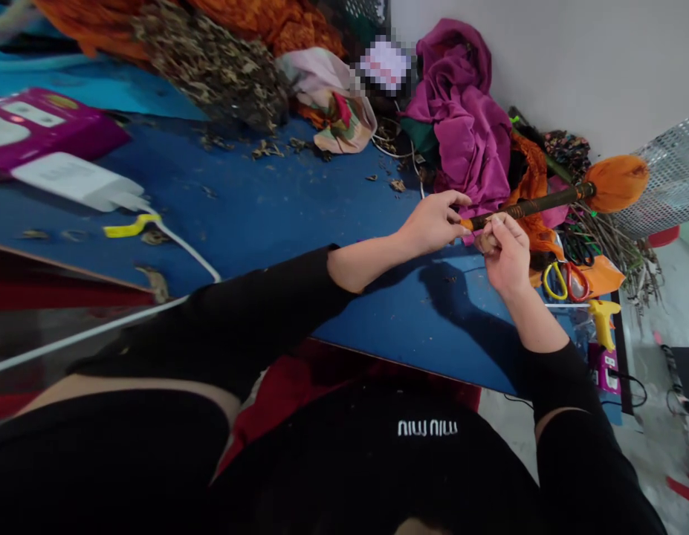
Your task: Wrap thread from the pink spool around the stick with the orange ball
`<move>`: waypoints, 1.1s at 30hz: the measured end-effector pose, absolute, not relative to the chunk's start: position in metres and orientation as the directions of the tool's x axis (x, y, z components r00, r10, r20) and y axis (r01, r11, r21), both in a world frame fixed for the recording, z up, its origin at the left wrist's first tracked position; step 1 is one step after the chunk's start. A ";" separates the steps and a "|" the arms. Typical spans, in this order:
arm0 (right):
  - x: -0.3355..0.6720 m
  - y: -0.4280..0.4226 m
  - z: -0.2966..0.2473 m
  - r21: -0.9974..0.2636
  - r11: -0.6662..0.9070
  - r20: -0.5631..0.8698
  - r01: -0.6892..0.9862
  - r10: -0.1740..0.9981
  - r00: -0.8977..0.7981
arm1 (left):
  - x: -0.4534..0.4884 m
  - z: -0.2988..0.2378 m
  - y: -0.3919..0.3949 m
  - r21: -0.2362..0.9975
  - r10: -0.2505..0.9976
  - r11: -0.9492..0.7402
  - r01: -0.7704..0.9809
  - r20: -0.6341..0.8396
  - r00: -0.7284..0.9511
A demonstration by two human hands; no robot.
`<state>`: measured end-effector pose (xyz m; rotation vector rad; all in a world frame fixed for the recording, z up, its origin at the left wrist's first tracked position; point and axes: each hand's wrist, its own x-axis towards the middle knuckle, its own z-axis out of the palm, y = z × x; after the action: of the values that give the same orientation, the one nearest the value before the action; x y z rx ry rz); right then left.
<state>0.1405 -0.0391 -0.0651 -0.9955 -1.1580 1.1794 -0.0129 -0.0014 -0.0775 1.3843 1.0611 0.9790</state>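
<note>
A fabric flower point(617, 184) with an orange cloth bud and a dark stem point(550, 202) slants up to the right over the table. My left hand point(432, 223) pinches the orange-wrapped lower end of this stem between thumb and fingers. Close beside it, my right hand point(507, 249) is closed, thumb against bent fingers, at the stem's lower part. A small brownish bit seems to show at the right fingers, too small to name. Behind both hands lies crumpled magenta cloth point(470, 134).
On the blue table point(322, 200) stand a purple power strip point(82, 134) with a white charger point(79, 180), dried plant matter point(210, 67) and patterned cloth point(344, 111). At right lie scissors point(578, 281), a yellow glue gun point(603, 321) and dry twigs point(628, 238). A white cable point(182, 249) crosses the front edge.
</note>
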 end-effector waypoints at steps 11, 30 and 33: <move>0.138 -0.033 -0.074 -0.884 -0.026 -0.154 -0.466 0.959 0.239 | -0.016 -0.084 0.001 0.962 0.974 -0.135 0.238 0.085 0.209; 0.142 -0.022 -0.076 -0.962 0.037 -0.047 -0.272 0.954 0.295 | -0.022 -0.064 -0.023 0.651 0.940 -0.317 0.690 0.121 0.318; 0.142 -0.021 -0.077 -0.962 0.012 -0.070 -0.274 0.955 0.287 | -0.020 -0.067 -0.025 0.664 0.945 -0.315 0.678 0.156 0.287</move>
<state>0.1417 -0.0215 -0.0773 -1.1528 -0.7776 1.1274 -0.0196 -0.0254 -0.0669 2.0842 1.4504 0.7440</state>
